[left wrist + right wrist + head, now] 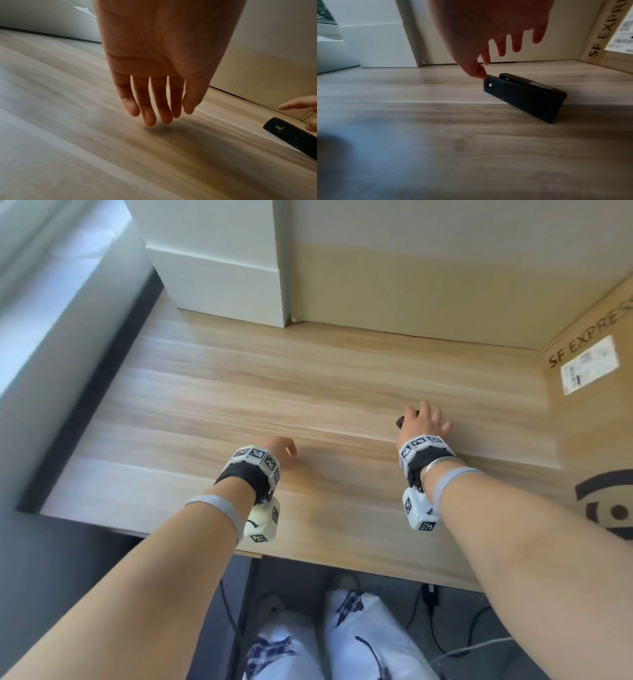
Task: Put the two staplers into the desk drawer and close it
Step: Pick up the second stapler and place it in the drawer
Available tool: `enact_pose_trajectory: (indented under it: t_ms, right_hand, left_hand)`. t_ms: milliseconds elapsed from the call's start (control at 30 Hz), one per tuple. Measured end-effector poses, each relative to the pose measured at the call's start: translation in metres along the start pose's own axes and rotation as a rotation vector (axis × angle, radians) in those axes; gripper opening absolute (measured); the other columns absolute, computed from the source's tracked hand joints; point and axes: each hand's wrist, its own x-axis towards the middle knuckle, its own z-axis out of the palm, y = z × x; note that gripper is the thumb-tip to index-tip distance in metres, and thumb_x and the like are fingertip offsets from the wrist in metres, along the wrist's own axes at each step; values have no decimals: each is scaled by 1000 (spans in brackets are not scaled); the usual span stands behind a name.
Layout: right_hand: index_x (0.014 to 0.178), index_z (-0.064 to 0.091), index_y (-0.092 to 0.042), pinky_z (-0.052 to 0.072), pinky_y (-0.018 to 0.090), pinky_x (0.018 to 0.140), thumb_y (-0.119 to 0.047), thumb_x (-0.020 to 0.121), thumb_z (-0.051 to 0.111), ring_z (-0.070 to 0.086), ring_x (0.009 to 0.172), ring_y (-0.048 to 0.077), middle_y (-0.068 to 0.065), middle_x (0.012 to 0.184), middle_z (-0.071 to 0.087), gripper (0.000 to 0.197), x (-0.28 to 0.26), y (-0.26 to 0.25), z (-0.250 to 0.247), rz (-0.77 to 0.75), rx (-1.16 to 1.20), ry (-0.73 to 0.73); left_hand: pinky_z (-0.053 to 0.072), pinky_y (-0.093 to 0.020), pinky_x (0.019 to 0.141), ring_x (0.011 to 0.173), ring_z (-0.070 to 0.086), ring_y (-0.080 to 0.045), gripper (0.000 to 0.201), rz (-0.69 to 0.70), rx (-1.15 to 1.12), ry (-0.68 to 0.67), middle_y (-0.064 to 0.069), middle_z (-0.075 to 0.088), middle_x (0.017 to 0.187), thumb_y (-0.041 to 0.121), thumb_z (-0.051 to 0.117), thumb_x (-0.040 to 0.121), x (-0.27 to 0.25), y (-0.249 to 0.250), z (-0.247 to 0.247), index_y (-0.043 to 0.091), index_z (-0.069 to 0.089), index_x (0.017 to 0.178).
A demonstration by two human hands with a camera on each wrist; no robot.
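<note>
One stapler (524, 96), black, was seen on the wooden surface (274, 392), lying directly under the right hand (423, 422). No grip had been closed on it: the right fingers (517, 43) were spread and nearly straight above it, and only the thumb tip (479, 73) was set against its near end, at the corner by a small round hole. In the head view the stapler was almost wholly hidden beneath that hand, a dark end alone showing at the thumb side. From the left wrist its end with the round rivet could be made out at the far right edge, with the right fingertips just above it.

The left hand (159, 67) was held palm down over the surface, well to the left of the stapler and nearer the front edge. Its fingers (149, 115) were kept straight and close together, tips just above the wood over a small shadow, and nothing was gripped; whether the tips touched could not be told.

Beyond the right hand's fingers a pale wall (445, 268) was seen, and to its right a cardboard box (599, 422) printed "SF EXPRESS". A second stapler and the drawer were not shown in any view.
</note>
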Motion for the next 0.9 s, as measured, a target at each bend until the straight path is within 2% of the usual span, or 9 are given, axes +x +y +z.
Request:
enact_pose_trajectory:
  t_ms: [67,200,300,400,500,633,733,800,900]
  right_hand:
    - [148,21,-24,12,53,117,-17,85,60,16,145,34,9,156,23,75,12,13,-1,96,34,-94]
    - [153,-2,-25,17,55,115,-11,88,58,44,132,34,18,139,49,89,22,25,6,227,128,-241]
    - [148,20,-12,38,48,106,-9,88,60,52,123,36,20,135,50,72,22,28,11,209,201,-231]
    - [133,39,-3,45,39,98,-23,78,73,52,121,36,18,135,43,68,13,24,4,149,183,-231]
    - [133,36,-4,49,38,93,-21,76,73,55,116,38,18,135,39,70,-2,8,-2,58,209,-214]
    - [133,31,-5,48,35,74,-24,78,72,63,106,35,16,119,60,71,-28,-31,-7,-102,237,-236]
    - [135,29,-7,45,34,71,-33,78,72,64,100,34,12,103,64,76,-55,-71,-8,-225,241,-243]
    - [132,31,-7,45,34,71,-36,77,74,65,99,33,11,106,65,75,-75,-99,-5,-311,275,-267]
    - [127,35,-7,42,30,68,-33,75,77,62,85,28,5,93,62,72,-102,-138,1,-395,364,-312]
  left_hand:
    - [50,-37,92,108,63,-33,30,-13,1,1,-18,67,117,22,58,87,6,6,2,6,65,111]
    - [51,-36,90,107,64,-35,29,-27,5,0,-20,67,116,17,54,89,11,13,4,5,64,112]
    - [51,-37,89,108,63,-37,29,-37,-9,8,-22,67,116,14,53,89,10,13,5,3,63,113]
    - [51,-36,89,106,63,-35,29,-32,17,1,-20,67,116,16,52,89,5,11,4,5,64,113]
    - [51,-35,85,97,64,-31,29,-25,-8,-18,-18,68,117,18,54,89,1,9,2,5,63,113]
    - [42,-22,54,77,60,-23,30,13,-147,-36,-19,66,119,16,52,93,-7,7,-2,1,60,116]
    - [41,-19,56,83,57,-20,30,39,-211,-2,-18,67,119,19,52,93,-16,-3,-7,2,60,117]
    - [41,-19,56,81,57,-21,33,43,-264,17,-18,67,119,19,52,93,-26,-15,-9,1,59,119]
    - [42,-19,56,65,57,-17,35,19,-342,35,-19,66,120,21,50,94,-43,-45,-16,-1,58,120]
